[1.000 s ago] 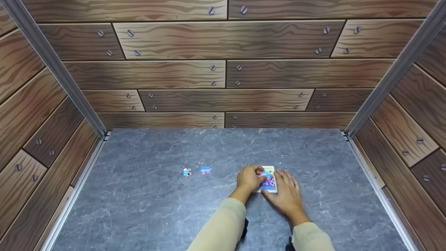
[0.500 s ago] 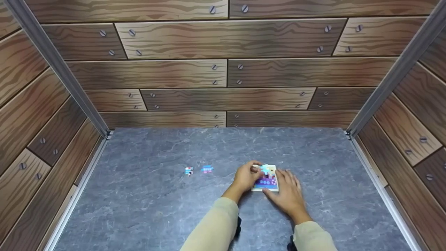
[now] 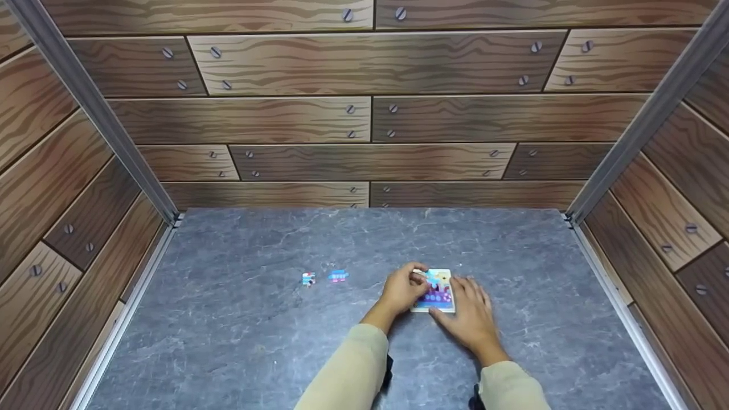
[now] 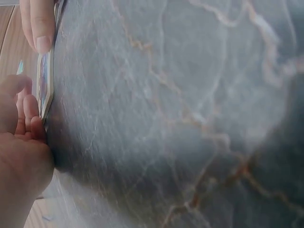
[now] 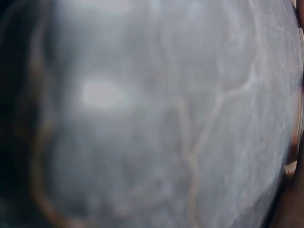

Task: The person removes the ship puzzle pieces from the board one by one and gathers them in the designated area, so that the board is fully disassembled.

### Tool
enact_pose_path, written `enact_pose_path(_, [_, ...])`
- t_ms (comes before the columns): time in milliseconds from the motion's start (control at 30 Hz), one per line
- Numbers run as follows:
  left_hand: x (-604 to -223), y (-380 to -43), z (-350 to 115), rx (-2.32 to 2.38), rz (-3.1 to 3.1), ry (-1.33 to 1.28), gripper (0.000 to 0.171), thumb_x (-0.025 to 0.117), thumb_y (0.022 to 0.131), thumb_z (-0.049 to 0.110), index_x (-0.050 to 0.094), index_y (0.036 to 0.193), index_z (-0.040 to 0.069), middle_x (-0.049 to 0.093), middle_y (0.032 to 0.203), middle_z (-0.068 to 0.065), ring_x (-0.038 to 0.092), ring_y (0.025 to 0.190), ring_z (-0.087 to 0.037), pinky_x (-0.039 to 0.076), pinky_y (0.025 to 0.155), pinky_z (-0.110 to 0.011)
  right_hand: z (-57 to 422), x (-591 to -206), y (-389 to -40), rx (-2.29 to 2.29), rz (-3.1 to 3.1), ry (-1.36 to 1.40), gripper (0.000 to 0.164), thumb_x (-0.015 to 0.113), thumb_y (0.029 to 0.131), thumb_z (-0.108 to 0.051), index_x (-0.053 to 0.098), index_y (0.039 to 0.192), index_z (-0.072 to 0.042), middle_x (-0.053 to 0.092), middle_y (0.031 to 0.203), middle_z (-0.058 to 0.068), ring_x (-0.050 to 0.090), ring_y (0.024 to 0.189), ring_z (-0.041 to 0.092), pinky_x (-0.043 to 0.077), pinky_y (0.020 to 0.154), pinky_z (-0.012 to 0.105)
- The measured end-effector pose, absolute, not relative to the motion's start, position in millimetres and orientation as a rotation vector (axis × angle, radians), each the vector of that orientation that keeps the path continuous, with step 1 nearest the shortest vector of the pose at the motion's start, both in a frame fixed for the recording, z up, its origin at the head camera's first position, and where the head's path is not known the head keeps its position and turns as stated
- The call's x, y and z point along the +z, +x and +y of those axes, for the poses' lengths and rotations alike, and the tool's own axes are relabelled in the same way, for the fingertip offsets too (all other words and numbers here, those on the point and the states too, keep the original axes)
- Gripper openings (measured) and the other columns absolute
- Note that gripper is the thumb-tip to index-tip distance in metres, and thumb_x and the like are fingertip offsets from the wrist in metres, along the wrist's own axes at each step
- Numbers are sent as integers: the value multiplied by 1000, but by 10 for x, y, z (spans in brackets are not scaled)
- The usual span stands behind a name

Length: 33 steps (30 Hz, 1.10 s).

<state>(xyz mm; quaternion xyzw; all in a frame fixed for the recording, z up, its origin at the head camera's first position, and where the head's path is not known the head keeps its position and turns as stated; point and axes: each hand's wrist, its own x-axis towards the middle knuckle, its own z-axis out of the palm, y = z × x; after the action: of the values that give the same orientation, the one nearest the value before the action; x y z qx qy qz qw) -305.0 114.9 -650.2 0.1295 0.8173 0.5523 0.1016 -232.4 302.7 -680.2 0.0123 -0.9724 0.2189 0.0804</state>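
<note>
A small jigsaw puzzle board (image 3: 434, 309) with a cream rim lies flat, right of the middle in the head view. Its picture shows purple, blue and yellow parts. At its left side, my left hand (image 3: 401, 291) has thumb and index finger bent together, pinching a light-blue puzzle piece (image 4: 20, 66) that sticks up above the board in the left wrist view. Part of this piece is hidden by the fingers. My right hand (image 3: 470, 316) rests along the right edge with its fingers straight, the thumb touching the lower rim. The right wrist view shows mostly tabletop.
Two loose puzzle pieces lie left of the board: one red, white and blue (image 3: 308, 278), the other blue and pink (image 3: 338, 275). The grey marbled tabletop (image 3: 239, 330) is bounded by wood-patterned walls (image 3: 370, 119) at the back and sides.
My left hand has shifted slightly left and its fingers have uncovered more of the board; the light-blue piece came into view and then dropped slightly. The right hand stays in place.
</note>
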Motion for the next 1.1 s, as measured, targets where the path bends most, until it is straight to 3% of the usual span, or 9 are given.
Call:
enact_pose_path(167, [-6525,-3043,1103,1684,2381,390,30,76,98,8,70,127,12,79,101,-1,62,77,1,52,69,-16,3014,-6807,-2326,651,-2901,29,96,76,91,-63,48,160,-2,51,163,22,36,159,50,21,132,67])
enact_pose_path(367, [-6593,-2983,945,1696,2436,488,30,80,96,9,71,124,10,76,111,-7,62,87,-4,53,81,-18,2991,-6812,-2321,686,-2925,22,99,73,92,-66,45,163,-3,47,168,20,32,162,48,19,133,66])
enact_pose_path(500, [-6540,-2980,741,1537,2701,524,30,85,91,18,76,120,13,73,120,-7,63,106,-17,52,97,-31,3008,-6797,-2301,685,-2930,22,100,73,92,-66,44,163,-2,46,167,22,32,162,49,19,133,67])
enact_pose_path(633, [-6416,-3081,470,1356,2882,458,32,87,89,27,78,119,20,72,127,-4,56,120,-25,45,108,-46,3050,-6782,-2302,679,-2904,26,99,75,92,-65,46,161,-1,49,165,22,34,160,51,20,132,67])
enact_pose_path(800, [-6303,-3245,140,1195,2918,432,32,87,90,31,78,121,23,73,133,-3,53,125,-27,37,109,-53,3073,-6768,-2315,677,-2908,17,99,74,91,-67,46,161,-2,48,165,22,33,160,50,18,133,67])
enact_pose_path(1100, [-6311,-3369,-213,948,2946,444,28,90,88,32,80,113,26,72,134,-3,53,132,-32,37,105,-51,3020,-6772,-2303,695,-2910,20,99,75,91,-66,46,161,-1,49,165,21,33,161,50,18,133,66])
